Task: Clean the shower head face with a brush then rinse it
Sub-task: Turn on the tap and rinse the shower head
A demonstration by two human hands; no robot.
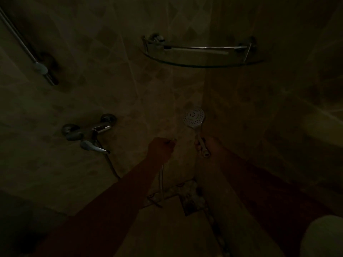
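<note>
Our right hand [204, 145] grips the round chrome perforated shower head [194, 117] by its handle, face directly above those fingers, while our left hand [161, 148], curled, contents indiscernible, sits just beside.

shower head [194, 117] glossy chrome, dotted face; faucet [96, 130] shiny metal; shelf [202, 61] clear glass; wall [111, 71] smooth tile.

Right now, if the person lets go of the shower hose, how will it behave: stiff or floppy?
Probably floppy: the shower hose hangs in a slack line below the left hand, which grips it. It looks metallic, so likely slippery when wet. The shower head, held by the right hand, seems the heavier end and could drag the hose down.
</note>
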